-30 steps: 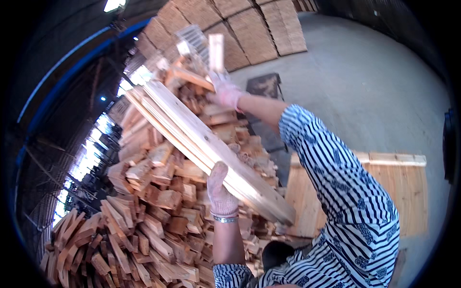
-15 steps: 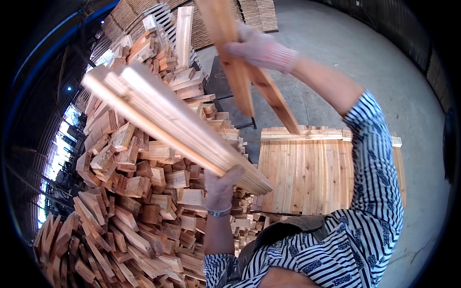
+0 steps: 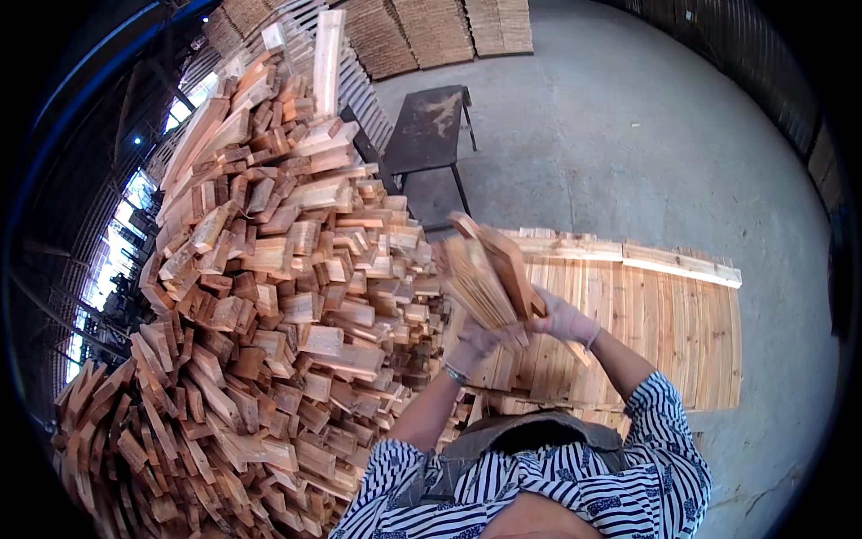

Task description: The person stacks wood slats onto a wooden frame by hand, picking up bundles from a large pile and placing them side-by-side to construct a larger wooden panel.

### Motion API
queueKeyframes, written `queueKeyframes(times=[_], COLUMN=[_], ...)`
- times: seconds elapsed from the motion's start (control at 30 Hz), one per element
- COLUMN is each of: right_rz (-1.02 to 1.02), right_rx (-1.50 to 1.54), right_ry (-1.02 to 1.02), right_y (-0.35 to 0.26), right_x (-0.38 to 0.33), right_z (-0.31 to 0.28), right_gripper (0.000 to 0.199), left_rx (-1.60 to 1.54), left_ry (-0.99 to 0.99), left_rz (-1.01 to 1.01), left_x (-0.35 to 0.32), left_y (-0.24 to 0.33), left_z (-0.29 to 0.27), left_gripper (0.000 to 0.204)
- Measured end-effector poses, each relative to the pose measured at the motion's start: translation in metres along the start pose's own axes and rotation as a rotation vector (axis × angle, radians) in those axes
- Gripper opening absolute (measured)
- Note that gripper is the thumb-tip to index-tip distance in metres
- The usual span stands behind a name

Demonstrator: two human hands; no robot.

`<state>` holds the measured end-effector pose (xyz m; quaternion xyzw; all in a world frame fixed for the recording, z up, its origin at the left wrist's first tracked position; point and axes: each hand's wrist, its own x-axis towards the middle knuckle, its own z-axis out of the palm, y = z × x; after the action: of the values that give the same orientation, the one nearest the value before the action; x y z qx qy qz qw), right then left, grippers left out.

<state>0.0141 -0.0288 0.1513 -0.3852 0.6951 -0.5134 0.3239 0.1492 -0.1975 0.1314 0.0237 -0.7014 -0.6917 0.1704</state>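
Observation:
In front of my chest I hold a bundle of wooden boards point(image 3: 480, 283), tilted and partly blurred. My gloved left hand point(image 3: 472, 347) is closed round its near left end. On the right side of the bundle, my gloved right hand point(image 3: 564, 320) grips darker wooden planks point(image 3: 509, 267), which lie against the lighter boards. Below and beyond the bundle stretches a flat layer of boards laid side by side point(image 3: 646, 332), with narrow strips point(image 3: 680, 264) along its far edge. How far the fingers wrap under the bundle is hidden.
A tall, uneven heap of loose timber pieces point(image 3: 269, 305) fills my left side, close to my left arm. Beyond it stands a dark low metal table point(image 3: 431, 126). Stacked boards point(image 3: 431, 31) line the far side, and concrete floor point(image 3: 620, 135) spreads to the right.
My right hand has come down and inward with its planks to meet the bundle. The left hand has swung its boards rightward, away from the heap.

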Motion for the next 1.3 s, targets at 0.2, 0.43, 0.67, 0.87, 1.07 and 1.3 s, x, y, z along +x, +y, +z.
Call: queueKeyframes(times=[0.2, 0.43, 0.67, 0.87, 1.07, 1.3], right_rz=[-0.282, -0.277, -0.188, -0.151, 0.531, 0.670], right_rx=[0.118, 0.324, 0.104, 0.200, -0.520, -0.940], right_ry=[-0.093, 0.059, 0.049, -0.018, 0.245, 0.175], right_y=[-0.011, -0.013, 0.041, -0.017, 0.022, 0.166], right_x=[0.015, -0.001, 0.019, -0.023, -0.117, -0.227], right_z=[-0.018, -0.006, 0.005, -0.053, -0.160, -0.155], right_gripper=[0.089, 0.102, 0.096, 0.090, 0.062, 0.061], left_rx=[-0.241, -0.058, -0.485, -0.268, 0.515, 1.330], left_ry=[0.084, 0.005, -0.076, 0.071, -0.030, -0.522], left_rz=[-0.012, -0.227, -0.285, -0.250, -0.205, -0.240], left_x=[0.014, 0.018, 0.012, 0.014, -0.014, -0.046], left_y=[0.058, 0.097, 0.022, 0.058, 0.070, -0.067], left_z=[0.007, 0.012, 0.015, 0.001, -0.003, 0.062], left_gripper=[0.067, 0.066, 0.045, 0.063, 0.056, 0.034])
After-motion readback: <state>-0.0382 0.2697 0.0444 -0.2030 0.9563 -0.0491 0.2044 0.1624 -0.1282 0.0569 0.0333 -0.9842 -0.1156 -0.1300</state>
